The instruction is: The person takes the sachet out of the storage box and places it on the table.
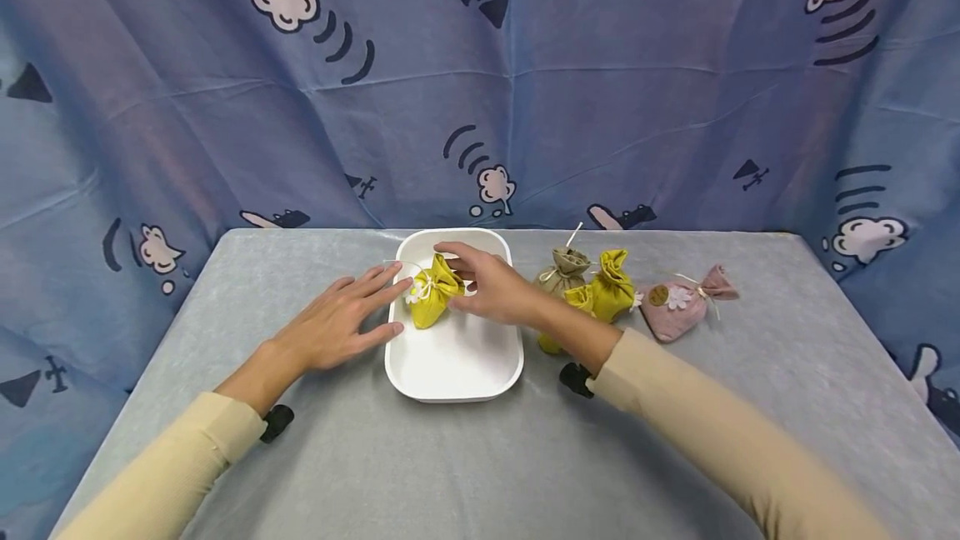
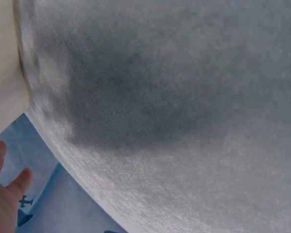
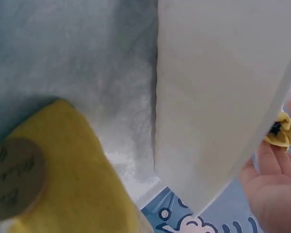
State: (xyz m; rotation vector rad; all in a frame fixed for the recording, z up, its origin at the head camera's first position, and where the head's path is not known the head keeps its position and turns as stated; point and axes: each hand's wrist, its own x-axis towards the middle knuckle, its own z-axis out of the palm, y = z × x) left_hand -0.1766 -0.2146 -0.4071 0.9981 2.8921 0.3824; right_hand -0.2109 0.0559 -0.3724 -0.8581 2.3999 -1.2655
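A small yellow drawstring pouch (image 1: 429,308) with a white flower and bow is inside the white tray (image 1: 456,369), its gathered top tilted to the right. From the right, my right hand (image 1: 493,283) holds it between thumb and curled fingers. The pouch's gathered mouth (image 3: 286,136) shows beside the fingers in the right wrist view. My left hand (image 1: 341,322) lies over the tray's left rim, fingers extended and spread, with its fingertips close to the pouch's flower. In the left wrist view only part of that hand (image 2: 2,194) appears.
Right of the tray, partly behind my right forearm, stand yellow pouches (image 1: 611,286) and an olive-brown pouch (image 1: 562,269). Farther right lies a pink pouch (image 1: 675,311) with a flower and round tag. A patterned blue curtain (image 1: 420,107) hangs behind the grey-covered table (image 1: 337,473).
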